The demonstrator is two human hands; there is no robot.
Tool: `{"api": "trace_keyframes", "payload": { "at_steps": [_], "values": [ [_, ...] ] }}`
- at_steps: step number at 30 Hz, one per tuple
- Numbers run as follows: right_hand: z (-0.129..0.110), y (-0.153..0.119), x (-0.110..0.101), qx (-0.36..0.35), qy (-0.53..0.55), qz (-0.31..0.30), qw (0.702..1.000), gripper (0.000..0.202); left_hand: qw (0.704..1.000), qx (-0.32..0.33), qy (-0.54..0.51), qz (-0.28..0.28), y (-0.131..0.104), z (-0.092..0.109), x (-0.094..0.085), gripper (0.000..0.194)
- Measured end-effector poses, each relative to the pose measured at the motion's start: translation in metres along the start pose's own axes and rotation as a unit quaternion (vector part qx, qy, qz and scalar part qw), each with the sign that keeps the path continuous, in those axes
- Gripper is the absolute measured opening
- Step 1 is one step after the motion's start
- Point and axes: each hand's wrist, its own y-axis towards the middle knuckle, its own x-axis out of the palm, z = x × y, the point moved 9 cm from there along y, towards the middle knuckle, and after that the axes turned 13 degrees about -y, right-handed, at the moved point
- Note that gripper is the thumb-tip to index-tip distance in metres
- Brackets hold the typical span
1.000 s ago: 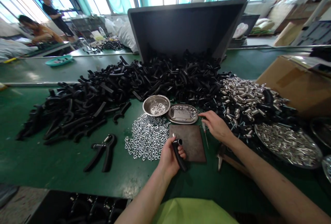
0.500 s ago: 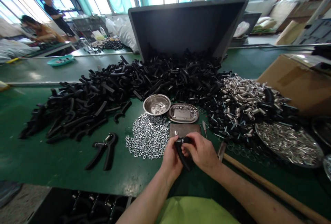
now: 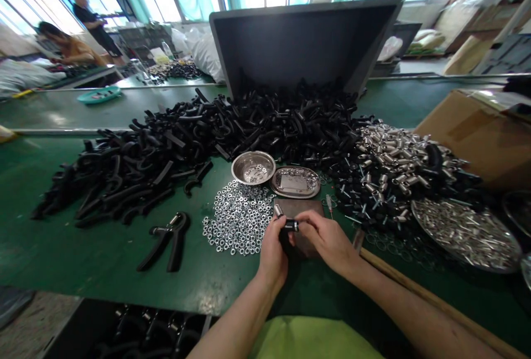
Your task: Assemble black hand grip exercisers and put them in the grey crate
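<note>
My left hand (image 3: 272,254) is closed around a partly assembled black hand grip strengthener (image 3: 289,226). A silver spring (image 3: 278,211) sticks up from it beside my thumb. My right hand (image 3: 332,242) pinches the right end of the same piece, by a bright metal ring; the fingertips are partly hidden. Both hands are over a flat metal plate (image 3: 307,244). On the left, a hand grip strengthener with two handles and a spring (image 3: 169,240) lies on the green table (image 3: 103,259). Loose nuts (image 3: 238,220) are spread just left of my hands.
Beyond the nuts stand a round metal bowl (image 3: 254,168) and a metal tray (image 3: 295,182). Black handles (image 3: 166,149) spill from a grey bin (image 3: 305,43). Springs (image 3: 394,154), a dish of small metal parts (image 3: 464,232), a wooden-handled hammer (image 3: 406,284) and a carton (image 3: 477,132) occupy the right.
The held strengthener has turned, so its long handle no longer shows below my hands. My right fingers have shifted to its right end, uncovering the metal ring.
</note>
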Motion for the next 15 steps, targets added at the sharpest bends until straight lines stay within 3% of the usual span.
{"api": "trace_keyframes", "payload": {
  "at_steps": [3,6,8,11,13,15],
  "values": [
    [-0.018,-0.007,-0.007,-0.091,-0.003,0.077,0.993,0.019,0.999,0.038,-0.029,-0.003,0.003,0.005,-0.003,0.018],
    [-0.009,-0.007,-0.001,-0.038,0.036,0.078,0.996,0.013,0.998,0.069,0.004,-0.007,0.002,0.008,-0.004,0.018],
    [0.004,-0.004,0.006,0.047,0.120,0.045,0.991,0.017,0.994,0.097,0.039,-0.018,-0.003,0.014,0.001,0.019],
    [0.008,-0.002,0.027,0.127,0.293,-0.060,0.946,0.032,0.988,0.124,0.079,-0.045,-0.012,0.024,0.012,0.018],
    [0.002,-0.003,0.035,0.141,0.356,-0.119,0.916,0.041,0.991,0.097,0.082,-0.042,-0.014,0.023,0.016,0.018],
    [-0.001,-0.003,0.031,0.120,0.336,-0.125,0.926,0.043,0.997,0.029,0.072,-0.022,-0.012,0.014,0.014,0.019]
  ]
}}
